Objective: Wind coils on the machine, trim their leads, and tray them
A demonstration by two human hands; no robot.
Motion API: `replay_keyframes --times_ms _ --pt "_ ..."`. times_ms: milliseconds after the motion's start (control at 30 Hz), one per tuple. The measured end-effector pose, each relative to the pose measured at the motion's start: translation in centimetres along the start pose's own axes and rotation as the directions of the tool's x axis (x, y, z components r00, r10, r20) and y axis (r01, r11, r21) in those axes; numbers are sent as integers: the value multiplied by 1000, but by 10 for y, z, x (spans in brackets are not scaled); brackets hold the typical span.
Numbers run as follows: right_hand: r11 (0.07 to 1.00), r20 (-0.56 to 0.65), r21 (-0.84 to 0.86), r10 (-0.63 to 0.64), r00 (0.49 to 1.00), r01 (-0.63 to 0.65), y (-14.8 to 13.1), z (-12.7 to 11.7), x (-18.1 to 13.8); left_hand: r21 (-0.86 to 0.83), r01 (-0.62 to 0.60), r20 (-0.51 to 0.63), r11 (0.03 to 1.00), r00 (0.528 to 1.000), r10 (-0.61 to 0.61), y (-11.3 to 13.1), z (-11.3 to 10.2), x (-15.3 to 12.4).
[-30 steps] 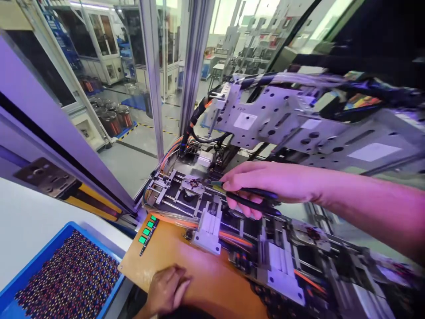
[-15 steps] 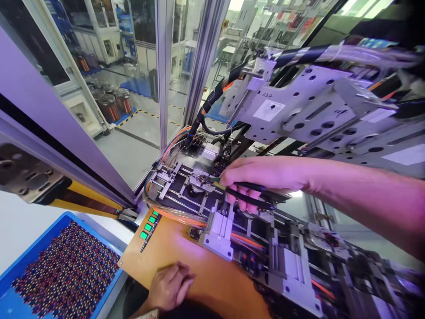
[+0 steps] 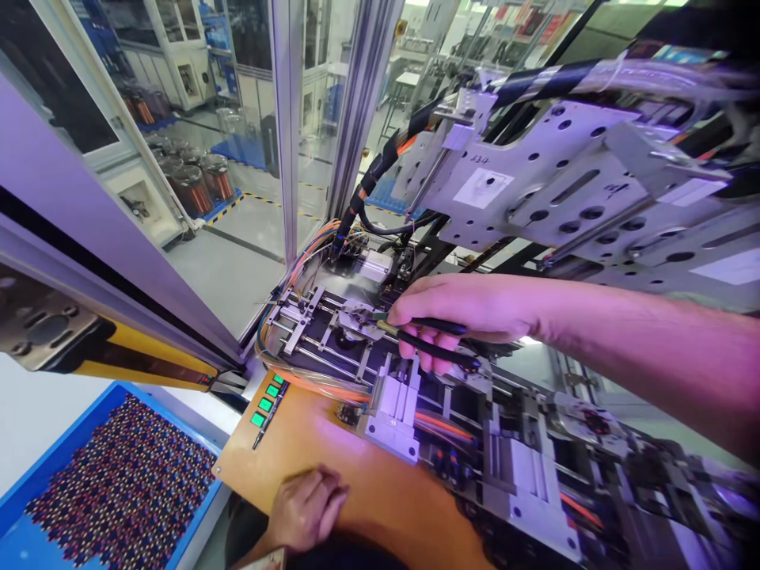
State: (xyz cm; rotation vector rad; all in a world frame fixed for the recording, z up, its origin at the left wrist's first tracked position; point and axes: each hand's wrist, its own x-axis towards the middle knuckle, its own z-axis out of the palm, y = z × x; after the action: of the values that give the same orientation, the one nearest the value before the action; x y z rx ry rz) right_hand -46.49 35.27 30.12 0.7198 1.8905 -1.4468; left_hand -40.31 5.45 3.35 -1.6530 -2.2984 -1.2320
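My right hand (image 3: 457,309) reaches into a machine and grips black-handled pliers (image 3: 431,339). The pliers' tip rests at a small metal fixture (image 3: 355,321) on the machine's rail carriage. My left hand (image 3: 309,507) lies curled on the near edge of an orange panel (image 3: 332,451), fingers folded, with nothing seen in it.
A blue tray (image 3: 112,487) full of small dark parts sits at the lower left. A perforated metal plate (image 3: 564,182) with cables hangs over my right arm. Green buttons (image 3: 264,404) line the orange panel. Glass enclosure panels and aluminium posts (image 3: 362,103) stand behind.
The view has shifted slightly. My right hand with the pliers stays at the fixture, a little closer to it. My left hand has barely moved.
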Motion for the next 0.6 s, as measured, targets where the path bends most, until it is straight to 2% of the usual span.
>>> replay_keyframes --times_ms 100,167,233,400,500,600 --pt "987 22 -24 -157 987 158 3 0 -11 2 2 1 1000 1000 -2 -1 0 0" --pt "955 22 -19 -297 955 297 4 -7 -26 2 4 6 1000 1000 -4 -1 0 0" --pt "944 15 -28 -328 945 328 8 -17 -45 4 3 10 1000 1000 -3 -1 0 -1" --pt "989 -34 -111 -98 995 94 31 -40 -85 17 -1 21 1000 1000 1 -1 -4 1" --pt "993 -76 -95 60 995 -67 50 -42 -92 25 2 34 1000 999 -3 0 -6 4" --pt "992 -91 -40 118 989 -122 68 -43 -92 32 11 62 999 998 -13 0 -8 7"
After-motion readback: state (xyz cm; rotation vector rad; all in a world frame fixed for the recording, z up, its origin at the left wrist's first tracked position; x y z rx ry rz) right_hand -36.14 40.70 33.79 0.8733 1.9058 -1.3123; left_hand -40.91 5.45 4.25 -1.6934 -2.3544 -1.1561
